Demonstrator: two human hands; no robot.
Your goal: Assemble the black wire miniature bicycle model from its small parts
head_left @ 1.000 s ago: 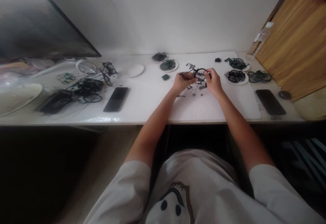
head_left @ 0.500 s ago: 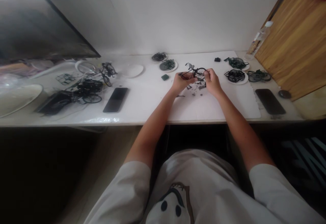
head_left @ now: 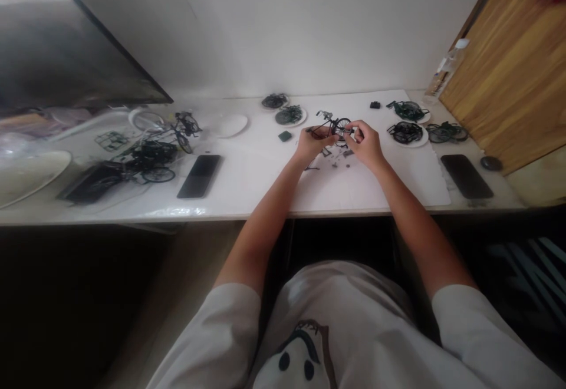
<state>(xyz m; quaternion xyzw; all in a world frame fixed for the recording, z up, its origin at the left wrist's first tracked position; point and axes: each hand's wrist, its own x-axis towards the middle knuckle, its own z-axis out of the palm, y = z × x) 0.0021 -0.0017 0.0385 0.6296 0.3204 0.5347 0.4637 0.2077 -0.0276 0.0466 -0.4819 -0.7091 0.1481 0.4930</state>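
Note:
A small black model bicycle [head_left: 340, 128] is held above the white sheet [head_left: 367, 183], its spoked wheel toward the right. My left hand [head_left: 315, 144] is closed around the frame, thumb pointing at the wheel. At the wheel's right side, the fingertips of my right hand [head_left: 365, 142] are bent in and pinched on the wheel area; whether they hold a smaller part is too small to tell. Several tiny loose parts [head_left: 335, 165] lie on the sheet just below both hands.
Plates of dark parts stand behind at the middle [head_left: 290, 115] and right [head_left: 408, 134]. Phones lie left [head_left: 200, 175] and right [head_left: 466, 175]. More model bicycles [head_left: 154, 153] are at the left. A bottle [head_left: 446, 71] stands by the wooden board [head_left: 513, 76].
My right hand has shifted its grip, its fingers now more bent and further left over the wheel. My left hand still holds the bicycle. The whole view has shifted slightly.

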